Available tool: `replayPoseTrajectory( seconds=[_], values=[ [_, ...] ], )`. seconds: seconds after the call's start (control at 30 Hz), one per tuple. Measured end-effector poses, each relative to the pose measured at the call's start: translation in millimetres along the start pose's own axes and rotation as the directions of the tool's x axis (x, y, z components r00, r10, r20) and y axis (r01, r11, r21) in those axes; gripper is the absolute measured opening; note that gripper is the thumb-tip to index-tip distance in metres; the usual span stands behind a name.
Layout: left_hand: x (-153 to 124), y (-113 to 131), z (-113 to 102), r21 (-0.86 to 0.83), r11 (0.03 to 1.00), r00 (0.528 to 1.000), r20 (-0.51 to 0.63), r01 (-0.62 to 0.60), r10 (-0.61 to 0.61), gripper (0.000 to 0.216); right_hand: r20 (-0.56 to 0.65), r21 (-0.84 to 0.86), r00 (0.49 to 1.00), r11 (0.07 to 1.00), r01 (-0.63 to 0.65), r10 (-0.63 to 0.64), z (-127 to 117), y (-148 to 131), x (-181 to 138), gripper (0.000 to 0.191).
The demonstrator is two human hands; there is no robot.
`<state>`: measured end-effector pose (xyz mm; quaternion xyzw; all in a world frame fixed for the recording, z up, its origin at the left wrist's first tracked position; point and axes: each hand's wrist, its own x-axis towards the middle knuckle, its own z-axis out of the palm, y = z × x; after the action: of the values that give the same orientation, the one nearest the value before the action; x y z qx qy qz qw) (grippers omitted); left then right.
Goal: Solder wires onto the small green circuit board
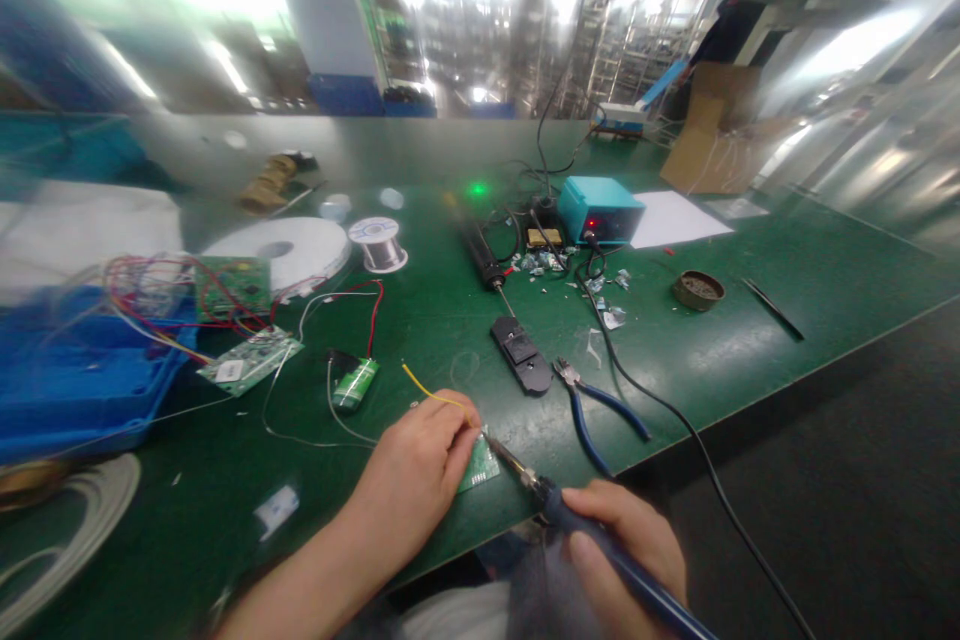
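Note:
My right hand (pixel 634 555) is wrapped round the blue handle of a soldering iron (pixel 592 530). Its tip meets the upper edge of a small green circuit board (pixel 480 468) near the table's front edge. Pinched in the fingers of my left hand (pixel 424 450) is a yellow wire (pixel 427 392), its free end sticking out to the upper left. The left fingers cover much of the board, and the wire's other end is close to the iron's tip. Blue-handled cutters (pixel 589 400) lie open just beyond the iron, beside a black plastic piece (pixel 521 356).
A teal soldering station (pixel 600 208) stands at the back, its cable trailing past the cutters. Left are a solder spool (pixel 379 244), a blue bin (pixel 90 380), wired boards (pixel 251 360) and a green-wrapped part (pixel 355 384). Tweezers (pixel 774 308) and a round tin (pixel 698 290) lie right.

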<state>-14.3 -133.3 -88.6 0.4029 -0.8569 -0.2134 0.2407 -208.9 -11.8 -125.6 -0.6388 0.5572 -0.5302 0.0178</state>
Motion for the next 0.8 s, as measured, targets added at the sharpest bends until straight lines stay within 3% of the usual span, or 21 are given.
replayPoseTrajectory(
  seconds=[0.23,0.8],
  values=[
    [0,-1,1,-0.007,1.0,1.0,0.001,0.0,0.0,0.013,0.032,0.115,0.996,0.989,-0.089,0.086,1,3,-6,0.022],
    [-3,-4,0,-0.003,1.0,1.0,0.005,0.015,-0.015,0.012,-0.032,0.025,0.997,0.997,-0.069,0.069,2,4,-5,0.021]
  ],
)
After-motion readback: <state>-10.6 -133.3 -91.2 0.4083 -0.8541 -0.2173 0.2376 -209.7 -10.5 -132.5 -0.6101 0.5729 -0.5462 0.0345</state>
